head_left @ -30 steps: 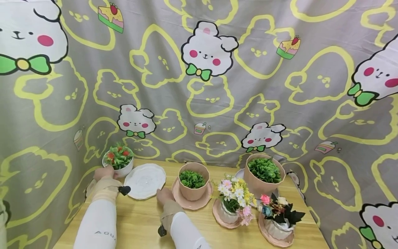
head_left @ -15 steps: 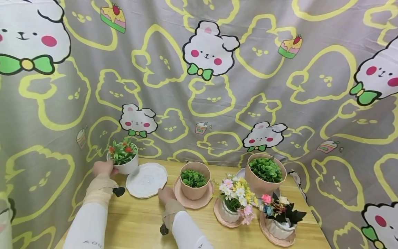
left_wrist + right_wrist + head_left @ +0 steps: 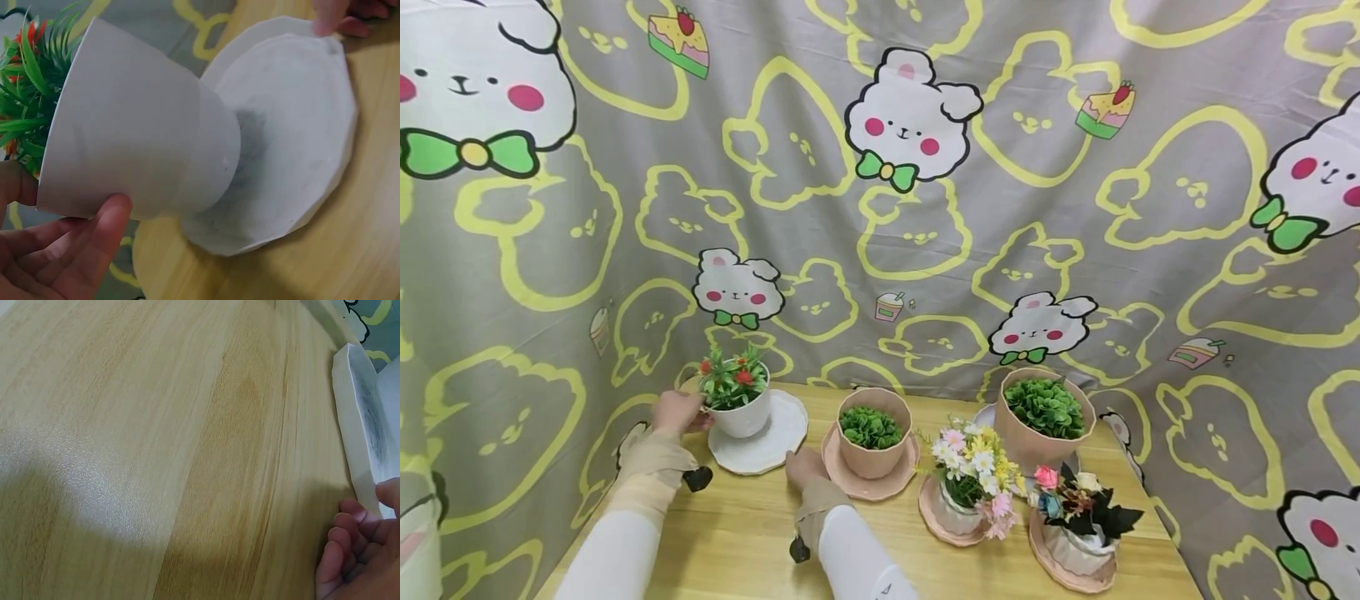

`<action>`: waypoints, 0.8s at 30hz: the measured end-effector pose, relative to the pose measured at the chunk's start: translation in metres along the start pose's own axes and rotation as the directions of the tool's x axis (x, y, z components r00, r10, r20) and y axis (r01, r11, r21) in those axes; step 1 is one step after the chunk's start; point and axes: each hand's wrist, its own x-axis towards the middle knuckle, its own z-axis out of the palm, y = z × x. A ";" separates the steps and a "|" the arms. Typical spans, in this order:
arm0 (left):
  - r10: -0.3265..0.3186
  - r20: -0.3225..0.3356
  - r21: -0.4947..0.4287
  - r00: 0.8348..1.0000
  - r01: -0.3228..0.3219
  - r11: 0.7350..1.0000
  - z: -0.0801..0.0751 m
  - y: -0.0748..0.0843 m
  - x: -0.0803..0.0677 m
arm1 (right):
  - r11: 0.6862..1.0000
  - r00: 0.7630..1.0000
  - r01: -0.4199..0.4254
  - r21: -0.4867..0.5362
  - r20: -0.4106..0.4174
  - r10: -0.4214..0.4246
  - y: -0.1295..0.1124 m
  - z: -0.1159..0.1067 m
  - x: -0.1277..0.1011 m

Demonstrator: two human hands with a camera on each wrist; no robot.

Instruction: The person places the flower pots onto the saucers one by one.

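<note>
Left wrist view shows the white pot (image 3: 137, 125) tilted over the white saucer (image 3: 294, 125), gripped by the left hand (image 3: 56, 250), while the right hand (image 3: 805, 467) pinches the saucer's near rim.

**Lighting and picture quality, three views**

Head view: bright, even, diffuse light; colours saturated, no glare. The backdrop curtain (image 3: 925, 208) bows at the frame edges, a wide-lens distortion. Shadows under the pots are short and soft.

Left wrist view: dimmer. The white pot (image 3: 137, 144) is soft, too close for focus; the fingers (image 3: 94, 244) below it are blurred. A grey shadow lies on the white saucer (image 3: 300, 137) just beyond the pot's base.

Right wrist view: the desk (image 3: 156, 425) carries a pale sheen patch well left of the fingers (image 3: 347, 544); a broad dark shadow spreads beside them. Grain is mildly soft.
</note>
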 end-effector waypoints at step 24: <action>-0.018 0.129 -0.023 0.991 0.021 1.000 0.028 -0.004 -0.007 | 0.999 0.999 -0.050 -0.001 -0.016 0.050 0.006 -0.001 0.002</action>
